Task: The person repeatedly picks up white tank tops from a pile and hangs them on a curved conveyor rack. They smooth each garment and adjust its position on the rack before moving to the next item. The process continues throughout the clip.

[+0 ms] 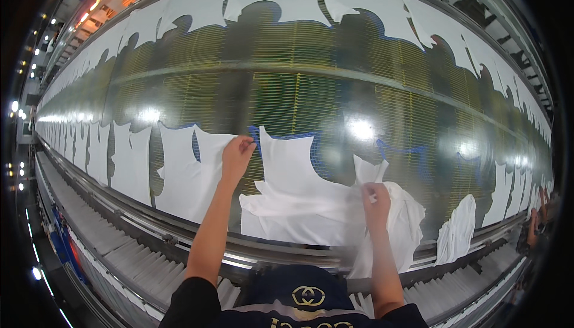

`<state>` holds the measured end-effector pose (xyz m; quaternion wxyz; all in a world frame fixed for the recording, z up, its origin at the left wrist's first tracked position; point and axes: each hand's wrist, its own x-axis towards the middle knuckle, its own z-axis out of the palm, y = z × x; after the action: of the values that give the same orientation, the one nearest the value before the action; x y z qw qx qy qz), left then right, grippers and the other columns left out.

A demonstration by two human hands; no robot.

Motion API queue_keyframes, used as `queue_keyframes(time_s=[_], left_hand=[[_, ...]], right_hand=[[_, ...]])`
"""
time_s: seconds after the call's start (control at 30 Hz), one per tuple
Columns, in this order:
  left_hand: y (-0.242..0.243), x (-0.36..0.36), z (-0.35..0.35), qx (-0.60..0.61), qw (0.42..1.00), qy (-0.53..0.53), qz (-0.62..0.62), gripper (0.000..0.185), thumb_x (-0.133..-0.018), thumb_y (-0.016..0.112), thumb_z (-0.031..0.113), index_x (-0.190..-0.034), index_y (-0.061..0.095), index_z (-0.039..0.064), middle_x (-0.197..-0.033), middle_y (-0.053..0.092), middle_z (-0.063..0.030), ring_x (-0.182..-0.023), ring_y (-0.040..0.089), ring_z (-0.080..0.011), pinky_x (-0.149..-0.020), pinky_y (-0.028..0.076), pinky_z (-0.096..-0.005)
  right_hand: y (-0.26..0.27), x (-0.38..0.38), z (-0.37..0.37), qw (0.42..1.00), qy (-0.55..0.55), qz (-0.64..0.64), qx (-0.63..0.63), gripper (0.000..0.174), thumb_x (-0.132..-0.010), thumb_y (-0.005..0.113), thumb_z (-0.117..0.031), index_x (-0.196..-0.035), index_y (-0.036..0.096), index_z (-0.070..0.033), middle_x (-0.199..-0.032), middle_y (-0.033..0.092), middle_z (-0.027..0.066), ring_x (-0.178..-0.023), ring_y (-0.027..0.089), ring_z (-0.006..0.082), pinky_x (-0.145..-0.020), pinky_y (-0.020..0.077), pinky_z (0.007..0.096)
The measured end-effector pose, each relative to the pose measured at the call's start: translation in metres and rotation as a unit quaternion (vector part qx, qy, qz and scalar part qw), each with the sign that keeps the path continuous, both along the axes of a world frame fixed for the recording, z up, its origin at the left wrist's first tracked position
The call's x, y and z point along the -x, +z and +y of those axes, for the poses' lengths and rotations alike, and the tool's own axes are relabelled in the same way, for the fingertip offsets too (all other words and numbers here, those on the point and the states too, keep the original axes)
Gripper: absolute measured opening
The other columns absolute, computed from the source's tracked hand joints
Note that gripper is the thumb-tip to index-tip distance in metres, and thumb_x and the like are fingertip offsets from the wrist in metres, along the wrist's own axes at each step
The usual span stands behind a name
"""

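My left hand (237,156) is at the top corner of a cut white fabric panel (188,184) lying on the long printing table (287,99). Its fingertips are close together, and whether they grip the cloth cannot be told. My right hand (376,200) pinches a white fabric piece (367,171), one end of which stands up past the fingers. Between my hands lies another cut panel (291,157), smooth at its top and creased lower down. Beside my right forearm a bunched pile of white fabric (403,225) hangs over the table's near edge.
Another folded white bundle (457,229) rests at the near edge, to the right. White panels (287,0) line the far side. A metal rail (278,256) runs along the near side, above stacked white cloth (134,260). Another person's arms (533,225) show at far right.
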<state>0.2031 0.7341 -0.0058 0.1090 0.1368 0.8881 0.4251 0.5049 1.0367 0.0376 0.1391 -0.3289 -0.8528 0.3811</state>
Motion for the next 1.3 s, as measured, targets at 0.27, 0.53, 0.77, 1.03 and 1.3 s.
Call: queue_keyframes(time_s=[0.27,0.53,0.77,1.03,1.3], left_hand=[[-0.004,0.086,0.031,0.098,0.989,-0.085,-0.066,0.022,-0.081,0.086,0.021,-0.095,0.078,0.005,-0.084,0.07,-0.0077,-0.077,0.067,-0.0208,-0.073,0.053,-0.0356],[-0.007,0.09,0.032,0.106,0.985,-0.113,-0.074,0.023,-0.077,0.088,0.025,-0.091,0.082,0.007,-0.09,0.072,-0.0101,-0.082,0.069,-0.0245,-0.078,0.054,-0.0384],[0.005,0.087,0.033,0.155,0.978,-0.111,-0.087,0.019,-0.075,0.083,0.024,-0.086,0.081,0.009,-0.077,0.074,-0.0074,-0.076,0.073,-0.0263,-0.075,0.058,-0.0389],[-0.006,0.082,0.012,0.108,0.99,-0.058,-0.066,0.022,-0.076,0.082,0.026,-0.089,0.079,0.008,-0.078,0.072,-0.0053,-0.075,0.071,-0.024,-0.074,0.056,-0.0381],[-0.006,0.085,0.012,0.112,0.987,-0.037,-0.107,0.023,-0.079,0.082,0.026,-0.093,0.079,0.008,-0.085,0.075,-0.007,-0.081,0.071,-0.0216,-0.079,0.056,-0.0364]], right_hand=[[-0.01,0.157,-0.019,0.961,0.268,-0.005,0.064,0.012,-0.094,0.075,-0.012,-0.103,0.073,-0.004,-0.095,0.071,0.0099,-0.09,0.071,0.0276,-0.079,0.057,0.0389],[-0.029,0.256,-0.025,0.906,0.415,-0.081,-0.003,0.017,-0.091,0.079,-0.018,-0.103,0.075,-0.007,-0.1,0.071,0.0086,-0.097,0.069,0.027,-0.086,0.0565,0.0395],[-0.032,0.287,-0.028,0.851,0.5,-0.161,-0.013,0.018,-0.086,0.083,-0.021,-0.097,0.077,-0.008,-0.107,0.068,0.0091,-0.109,0.066,0.0292,-0.093,0.0555,0.0425],[-0.035,0.292,-0.037,0.842,0.49,-0.221,-0.045,0.014,-0.083,0.082,-0.023,-0.09,0.079,-0.012,-0.105,0.07,0.0076,-0.112,0.064,0.0292,-0.098,0.0528,0.0466],[-0.032,0.291,-0.037,0.854,0.463,-0.233,-0.037,0.013,-0.078,0.078,-0.023,-0.085,0.081,-0.014,-0.098,0.076,0.0074,-0.109,0.068,0.0287,-0.101,0.0523,0.0527]])
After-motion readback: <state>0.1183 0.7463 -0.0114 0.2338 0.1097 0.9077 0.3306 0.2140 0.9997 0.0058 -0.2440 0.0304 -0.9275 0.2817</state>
